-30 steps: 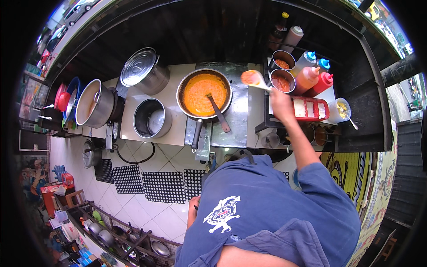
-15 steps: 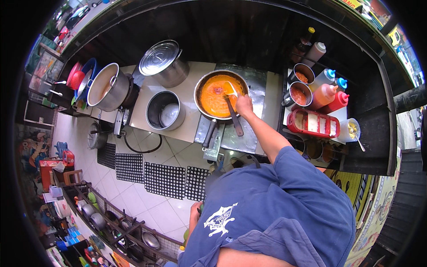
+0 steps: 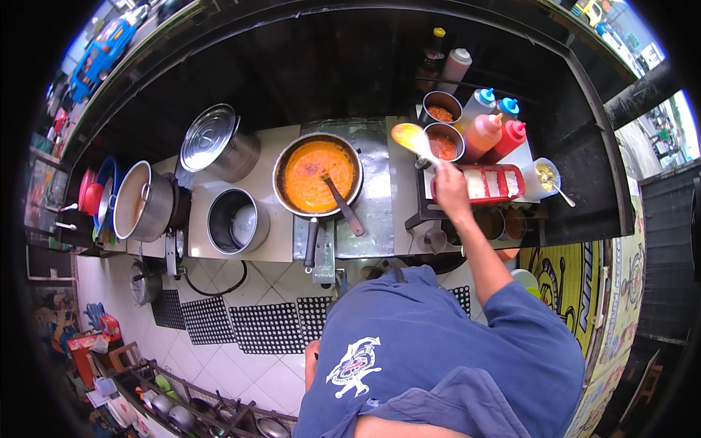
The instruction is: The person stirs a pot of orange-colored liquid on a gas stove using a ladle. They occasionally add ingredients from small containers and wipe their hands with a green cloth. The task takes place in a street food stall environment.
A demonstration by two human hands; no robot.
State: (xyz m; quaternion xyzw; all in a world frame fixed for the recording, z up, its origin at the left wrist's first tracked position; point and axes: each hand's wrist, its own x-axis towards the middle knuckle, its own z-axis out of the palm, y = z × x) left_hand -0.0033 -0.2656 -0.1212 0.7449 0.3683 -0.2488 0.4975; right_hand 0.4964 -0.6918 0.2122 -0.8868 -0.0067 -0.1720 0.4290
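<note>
My right hand [image 3: 451, 191] is closed round the pale handle of a spoon [image 3: 407, 136]. Its yellowish bowl sits just left of a metal cup [image 3: 461, 149] of chunky red sauce. To the left, a frying pan [image 3: 278, 191] of orange sauce rests on the stove, with a brown-handled utensil [image 3: 342, 204] leaning in it, its tip hidden in the sauce. Under the hand lies a red divided container [image 3: 520, 182] with white contents. My left hand [image 3: 312, 355] is partly visible at my left side, its fingers hidden behind my shirt.
Left of the pan stand an open pot [image 3: 253, 235], a lidded pot [image 3: 235, 155] and a larger pot [image 3: 160, 212]. A second sauce cup [image 3: 454, 103], several squeeze bottles [image 3: 483, 137] and a white tub [image 3: 535, 193] with a spoon crowd the right. Black mats [image 3: 267, 328] cover part of the floor.
My right hand has lifted the spoon out of the pan and carried it right, to the sauce cups. The brown-handled utensil stays in the pan. The whole view has shifted.
</note>
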